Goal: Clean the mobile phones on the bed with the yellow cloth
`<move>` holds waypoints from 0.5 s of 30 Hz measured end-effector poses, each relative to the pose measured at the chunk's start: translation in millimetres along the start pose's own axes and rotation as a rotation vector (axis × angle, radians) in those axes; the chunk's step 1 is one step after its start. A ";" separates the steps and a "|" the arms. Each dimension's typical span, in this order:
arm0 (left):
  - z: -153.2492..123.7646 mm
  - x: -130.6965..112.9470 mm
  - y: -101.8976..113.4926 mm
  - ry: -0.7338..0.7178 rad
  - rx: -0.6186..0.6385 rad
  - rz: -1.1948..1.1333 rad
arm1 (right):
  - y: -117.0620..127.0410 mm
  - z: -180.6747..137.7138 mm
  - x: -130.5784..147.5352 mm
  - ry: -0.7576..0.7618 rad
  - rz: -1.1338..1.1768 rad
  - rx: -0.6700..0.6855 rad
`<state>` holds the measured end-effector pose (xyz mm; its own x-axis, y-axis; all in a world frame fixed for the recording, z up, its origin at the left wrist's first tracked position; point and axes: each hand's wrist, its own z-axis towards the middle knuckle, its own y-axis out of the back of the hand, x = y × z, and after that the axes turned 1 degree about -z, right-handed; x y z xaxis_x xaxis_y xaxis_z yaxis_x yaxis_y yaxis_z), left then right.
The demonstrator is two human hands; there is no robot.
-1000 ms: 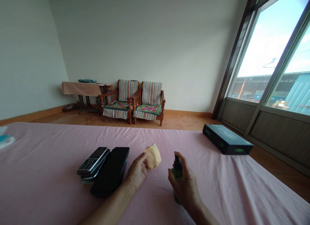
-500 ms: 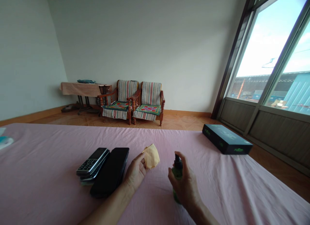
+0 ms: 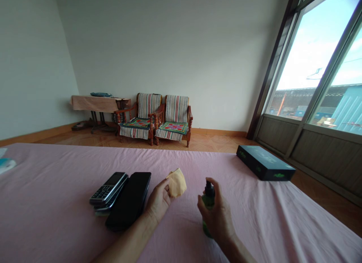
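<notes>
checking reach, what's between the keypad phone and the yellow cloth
Head view: a flat black slab, then the left hand, holding the yellow cloth.

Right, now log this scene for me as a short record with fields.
Left grip: holding a yellow cloth
Right grip: around a green spray bottle, index finger at its black pump
Bottle base: contact with the pink sheet unclear
Left side: keypad phone atop a stack, black flat case beside it
Right side: dark box on the sheet
Background: two armchairs by the wall

Phones (image 3: 109,189), box (image 3: 266,163) on pink cloth (image 3: 181,233)
</notes>
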<state>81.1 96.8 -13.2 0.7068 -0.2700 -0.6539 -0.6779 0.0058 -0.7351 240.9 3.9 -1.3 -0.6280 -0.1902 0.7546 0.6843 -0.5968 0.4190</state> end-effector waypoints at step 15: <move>-3.3 -1.5 -2.9 0.019 -0.015 0.014 | 0.1 -5.9 3.1 0.194 -0.087 0.030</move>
<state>81.3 93.9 -9.6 0.6930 -0.2879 -0.6609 -0.6911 -0.0044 -0.7228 236.8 -1.3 -1.9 -0.7425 -0.2874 0.6051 0.6335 -0.5947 0.4949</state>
